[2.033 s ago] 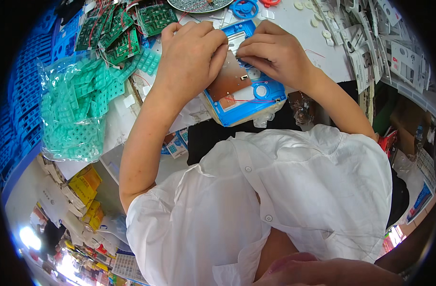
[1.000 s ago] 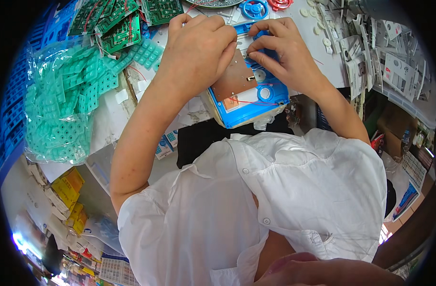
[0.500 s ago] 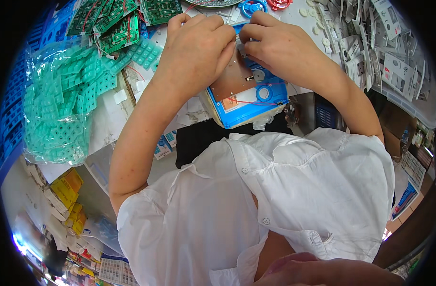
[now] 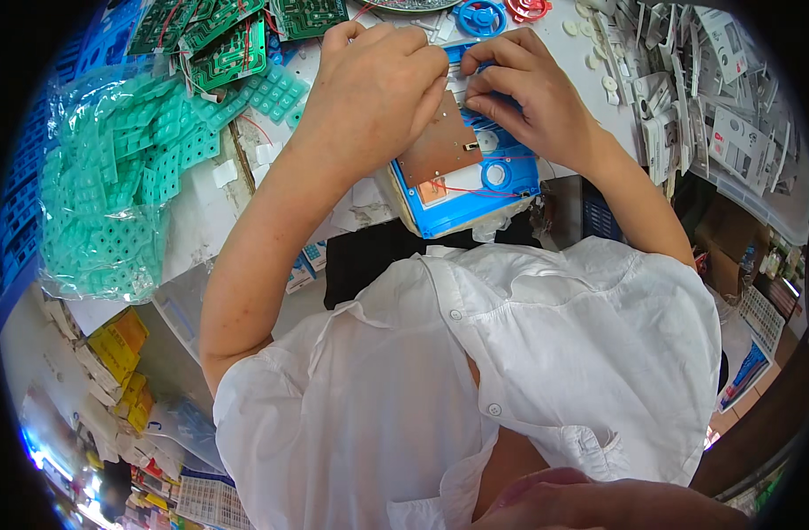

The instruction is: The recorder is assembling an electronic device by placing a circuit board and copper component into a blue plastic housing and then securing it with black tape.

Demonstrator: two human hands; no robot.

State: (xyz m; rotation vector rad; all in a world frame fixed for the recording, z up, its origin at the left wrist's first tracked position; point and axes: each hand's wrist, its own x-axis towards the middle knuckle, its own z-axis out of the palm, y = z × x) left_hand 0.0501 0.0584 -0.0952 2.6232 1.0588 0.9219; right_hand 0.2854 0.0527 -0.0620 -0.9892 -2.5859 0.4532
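Observation:
A blue plastic casing (image 4: 453,214) lies at the near edge of the table, turned slightly. Over its left part sits a brown circuit board (image 4: 441,152) with a small slide switch on it. My left hand (image 4: 378,93) is closed at the board's upper left edge, fingers curled and partly hidden behind the hand. To its right, my right hand (image 4: 537,102) hovers over the casing's upper right side. Its fingers are bent, thumb close to a fingertip, and whatever they hold is too small to see. Thin red wires (image 4: 466,190) cross the lower casing.
Left of the casing lies a clear bag of green rubber keypads (image 4: 113,190), with green circuit boards (image 4: 232,57) behind. Blue (image 4: 479,18) and red plastic rings (image 4: 528,7) lie at the back. White plastic panels (image 4: 731,132) pile up at the right.
My right hand has drawn slightly right, away from my left hand, and its fingers have spread a little. The left hand stays at the board. The whole view has shifted slightly.

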